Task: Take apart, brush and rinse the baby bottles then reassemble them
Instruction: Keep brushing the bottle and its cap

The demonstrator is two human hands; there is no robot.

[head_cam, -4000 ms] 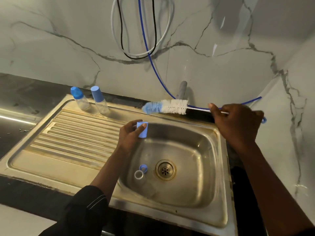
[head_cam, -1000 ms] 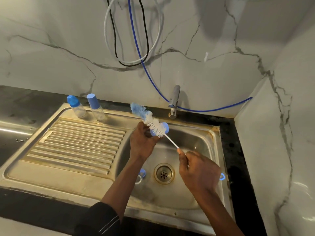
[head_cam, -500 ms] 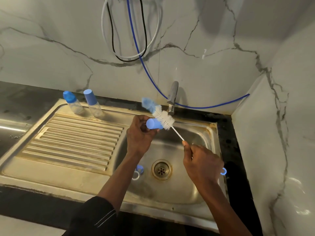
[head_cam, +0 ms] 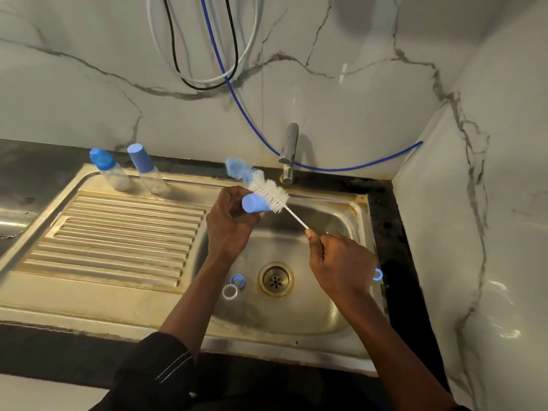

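Altogether, bottles: two stand upright, side by side, at the back of the drainboard (head_cam: 118, 232), a round-capped bottle (head_cam: 109, 170) and a flat-capped bottle (head_cam: 146, 170), well apart from both hands.
Loose cap: one blue cap (head_cam: 253, 203), lying sideways in the air over the back left of the basin (head_cam: 311, 307).
Left hand (head_cam: 228, 223): fingers curled round the blue cap, gripping it.
Brush: one bottle brush (head_cam: 267, 191), white bristles with a blue tuft at the tip, slanting up to the left; its white bristles lie against the cap.
Right hand (head_cam: 341, 262): fingers folded round the brush's thin white stem, thumb and forefinger pinching it; one blue loop (head_cam: 378, 274) shows just past the hand on the right.
Rings: two on the basin floor, one blue ring (head_cam: 237, 280) and one white ring (head_cam: 230, 292), touching, just left of the drain (head_cam: 275, 278).
Tap: one chrome tap (head_cam: 289, 149) behind the basin, just right of the brush tip.
Lines on the wall (head_cam: 89, 84): one blue hose (head_cam: 355, 168) running behind the tap; white and black cables (head_cam: 201, 84) looped above.
In the way: the left forearm, in a dark sleeve (head_cam: 157, 372), crosses the basin's left side beside the rings; the right forearm covers its near right corner.
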